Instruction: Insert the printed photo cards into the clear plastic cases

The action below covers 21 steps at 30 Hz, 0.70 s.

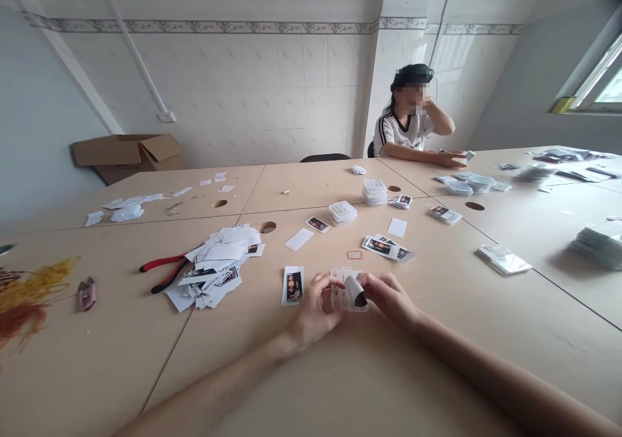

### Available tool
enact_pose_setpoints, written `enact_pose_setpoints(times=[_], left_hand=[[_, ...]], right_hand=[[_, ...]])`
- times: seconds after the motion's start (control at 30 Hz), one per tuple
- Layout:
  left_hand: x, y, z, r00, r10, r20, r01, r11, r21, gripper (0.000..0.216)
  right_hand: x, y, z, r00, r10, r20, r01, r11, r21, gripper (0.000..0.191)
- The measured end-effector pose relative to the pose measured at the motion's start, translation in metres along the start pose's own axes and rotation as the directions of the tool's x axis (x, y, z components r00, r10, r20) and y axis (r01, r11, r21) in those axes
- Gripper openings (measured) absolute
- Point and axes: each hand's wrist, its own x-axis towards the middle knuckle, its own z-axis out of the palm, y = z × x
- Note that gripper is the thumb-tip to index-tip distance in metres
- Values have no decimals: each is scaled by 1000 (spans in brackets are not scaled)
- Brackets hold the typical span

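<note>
On the near part of the table, my left hand (318, 311) curls around the left side of a clear plastic case (340, 302) with small pale contents. At its upper right, my right hand (389, 298) pinches a curled printed card (354, 289), white on one face and black on the other. The card lies bent over the case; whether it is inside or on top, I cannot tell. A dark printed card (293, 286) with a white border lies just left of my left hand. Past my hands is a small red-edged label (354, 254).
Left of centre, red-handled pliers (165, 272) touch a loose heap of cards (214, 265). Stacked clear cases (374, 191) and more cards (386, 247) lie ahead. A co-worker (411, 120) sits at the far right side. Yellow and red tassels (36, 294) lie far left.
</note>
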Motion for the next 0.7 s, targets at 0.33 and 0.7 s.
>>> enact_pose_setpoints(times=[0.33,0.7], left_hand=[[0,4,2,993,43,108,-33,995,-92,41],[0,1,2,984,0,178,21,993,-116,50]], right_hand=[[-8,-1,14,992,-127,-5,123,965,-230,15],[-13,4,20,956,-268,-120,199,891,-408,17]])
